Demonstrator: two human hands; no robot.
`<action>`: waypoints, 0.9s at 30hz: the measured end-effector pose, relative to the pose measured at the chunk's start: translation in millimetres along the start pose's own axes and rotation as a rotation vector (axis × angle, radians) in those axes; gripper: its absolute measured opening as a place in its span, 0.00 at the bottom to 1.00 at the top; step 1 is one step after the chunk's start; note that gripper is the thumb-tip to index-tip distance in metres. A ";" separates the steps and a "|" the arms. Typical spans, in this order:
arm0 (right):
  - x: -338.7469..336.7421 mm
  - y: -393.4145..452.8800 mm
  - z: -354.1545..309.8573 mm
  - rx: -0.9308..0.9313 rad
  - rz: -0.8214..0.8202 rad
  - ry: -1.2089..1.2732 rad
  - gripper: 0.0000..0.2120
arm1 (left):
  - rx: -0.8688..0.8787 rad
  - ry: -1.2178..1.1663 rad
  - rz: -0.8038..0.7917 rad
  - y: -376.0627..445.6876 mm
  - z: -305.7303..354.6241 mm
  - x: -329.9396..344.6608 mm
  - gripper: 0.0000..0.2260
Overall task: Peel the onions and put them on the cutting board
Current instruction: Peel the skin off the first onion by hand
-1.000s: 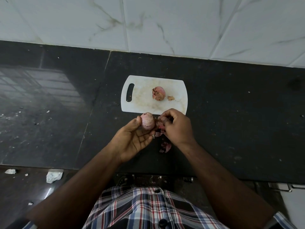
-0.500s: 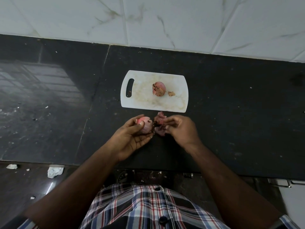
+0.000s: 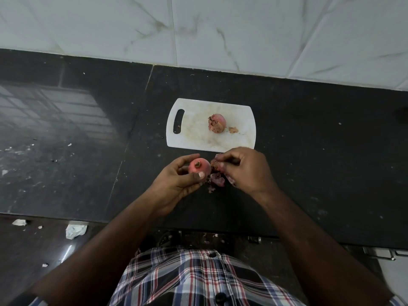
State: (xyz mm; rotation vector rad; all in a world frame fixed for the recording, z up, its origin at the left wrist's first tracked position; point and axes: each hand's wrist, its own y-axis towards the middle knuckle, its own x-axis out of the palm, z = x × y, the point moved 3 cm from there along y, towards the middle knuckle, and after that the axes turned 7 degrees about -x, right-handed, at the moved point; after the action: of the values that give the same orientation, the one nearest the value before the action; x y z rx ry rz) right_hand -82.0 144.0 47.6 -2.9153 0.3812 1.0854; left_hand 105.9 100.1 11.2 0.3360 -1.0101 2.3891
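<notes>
A pink onion (image 3: 199, 167) sits between the thumb and fingers of my left hand (image 3: 176, 183), its brown stem end facing up, just in front of the white cutting board (image 3: 194, 133). My right hand (image 3: 245, 171) is beside it, fingers pinched on a scrap of reddish onion skin (image 3: 215, 163). More peeled skins (image 3: 217, 181) lie on the counter under and between my hands. A second onion (image 3: 217, 123) rests on the board, with a small brown scrap (image 3: 233, 129) to its right.
The black stone counter (image 3: 309, 162) runs left to right, backed by a white marble-tiled wall (image 3: 220, 29). Crumpled bits of paper (image 3: 75, 230) lie on the floor at lower left. The counter's front edge is close to my checked shirt.
My left hand has turned the onion, so its stem end now faces up. My right hand has pulled skin away to the right and stays close to the onion.
</notes>
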 end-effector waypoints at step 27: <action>-4.7 3.0 -17.0 -0.166 -0.056 -0.011 0.04 | 0.192 0.278 -0.074 -1.8 20.5 6.6 0.28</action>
State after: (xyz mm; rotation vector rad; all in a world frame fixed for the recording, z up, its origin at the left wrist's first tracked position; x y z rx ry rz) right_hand -75.2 140.6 63.8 -3.0399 0.2183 1.1784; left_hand 101.9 88.8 29.1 0.1018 -0.6353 2.3872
